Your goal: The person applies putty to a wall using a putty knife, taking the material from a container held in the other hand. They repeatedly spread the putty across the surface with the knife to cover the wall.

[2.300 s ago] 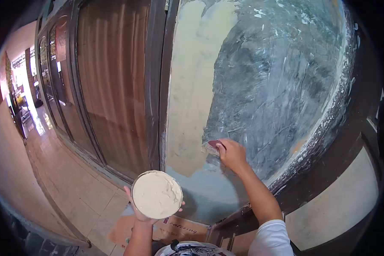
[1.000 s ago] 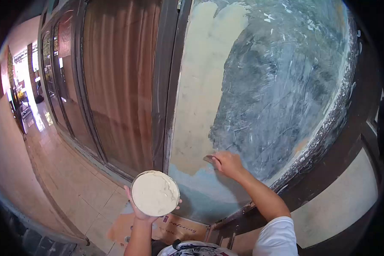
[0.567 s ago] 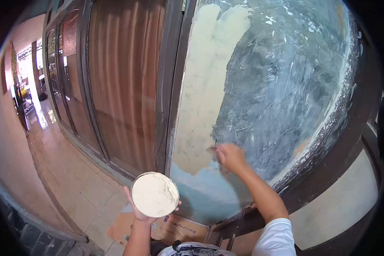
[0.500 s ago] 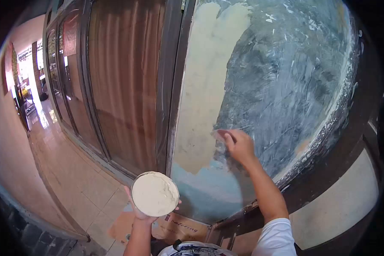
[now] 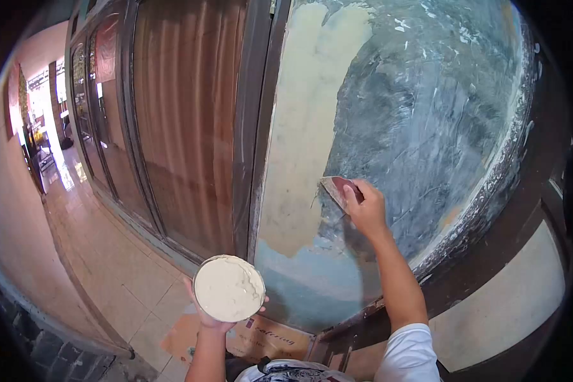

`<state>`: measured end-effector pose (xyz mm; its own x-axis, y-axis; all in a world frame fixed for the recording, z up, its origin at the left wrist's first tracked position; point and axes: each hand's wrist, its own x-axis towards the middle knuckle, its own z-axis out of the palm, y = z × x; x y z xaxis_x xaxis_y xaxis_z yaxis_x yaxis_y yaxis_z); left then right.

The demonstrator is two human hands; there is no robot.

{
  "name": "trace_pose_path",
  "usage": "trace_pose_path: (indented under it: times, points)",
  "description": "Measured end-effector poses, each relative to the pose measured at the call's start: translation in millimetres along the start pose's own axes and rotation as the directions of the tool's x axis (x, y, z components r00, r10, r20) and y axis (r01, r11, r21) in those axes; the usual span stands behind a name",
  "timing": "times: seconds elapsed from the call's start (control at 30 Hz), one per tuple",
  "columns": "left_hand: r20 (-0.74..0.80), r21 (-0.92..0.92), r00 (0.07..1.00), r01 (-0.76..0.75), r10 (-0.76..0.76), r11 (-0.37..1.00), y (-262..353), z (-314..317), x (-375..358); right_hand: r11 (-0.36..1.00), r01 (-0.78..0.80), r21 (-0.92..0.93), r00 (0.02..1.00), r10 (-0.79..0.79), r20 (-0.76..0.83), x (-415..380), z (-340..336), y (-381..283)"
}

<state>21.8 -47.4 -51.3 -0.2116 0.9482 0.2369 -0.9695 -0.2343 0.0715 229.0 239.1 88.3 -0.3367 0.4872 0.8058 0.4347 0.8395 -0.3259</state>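
My right hand (image 5: 367, 207) is closed round the dark reddish handle of a putty knife (image 5: 335, 190). The blade lies at the border between a cream putty layer (image 5: 299, 140) and the bare grey-blue wall (image 5: 414, 134); whether its edge touches the wall is hard to tell. Low in the view, my left hand (image 5: 205, 313) cradles a round tub of cream putty (image 5: 226, 290) from below, fingers wrapped about its sides. The putty's surface is smeared and scooped out toward the right rim.
Left of the wall stands a dark-framed glass door (image 5: 188, 127) with a brown curtain behind it. A flattened cardboard sheet (image 5: 267, 337) with printed lettering lies on the tiled floor (image 5: 118, 280). A dark wooden frame (image 5: 484, 274) borders the wall at lower right.
My right hand has moved slightly up and right, and the putty knife has turned so more of its blade shows. The tub in my left hand has barely shifted.
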Motion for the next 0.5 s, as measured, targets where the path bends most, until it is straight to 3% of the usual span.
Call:
trace_pose_path:
  times: [0.1,0.17,0.2,0.27,0.33,0.37,0.43,0.5]
  points:
    - [0.035,0.078,0.999,0.028,-0.031,0.997,5.6,-17.8,-0.2,0.999,0.001,-0.035,0.99,0.003,0.14,-38.1,16.8,14.1]
    - [0.055,0.106,0.998,0.031,-0.037,0.994,5.3,-19.2,-1.9,0.975,0.203,-0.091,0.914,-0.155,0.376,-78.7,43.6,29.4]
    - [0.005,0.084,0.999,0.042,-0.043,0.996,5.2,-13.0,-2.7,0.975,0.203,-0.089,0.913,-0.156,0.376,-74.9,40.4,21.9]
    - [0.018,0.117,0.998,0.057,-0.059,0.992,9.3,-13.9,-1.2,0.945,0.169,-0.28,0.888,-0.023,0.46,-49.6,29.0,3.8]
    - [0.041,0.161,0.998,0.047,-0.054,0.986,10.8,-13.1,-1.4,0.985,0.08,-0.152,0.989,-0.059,0.137,-14.5,18.4,24.7]
    - [0.038,0.16,0.998,0.049,-0.056,0.986,9.4,-10.6,-1.7,0.985,0.078,-0.153,0.989,-0.057,0.139,-3.4,9.0,22.5]
    - [-0.033,0.097,0.999,-0.006,0.01,0.995,5.7,-3.6,-3.1,0.999,0.034,0.011,0.999,-0.033,-0.023,10.1,-11.3,7.6]
    - [-0.06,0.082,0.997,-0.032,0.037,0.996,4.4,-4.3,-2.9,0.995,0.099,0.031,0.995,-0.1,0.017,-18.8,7.5,20.1]
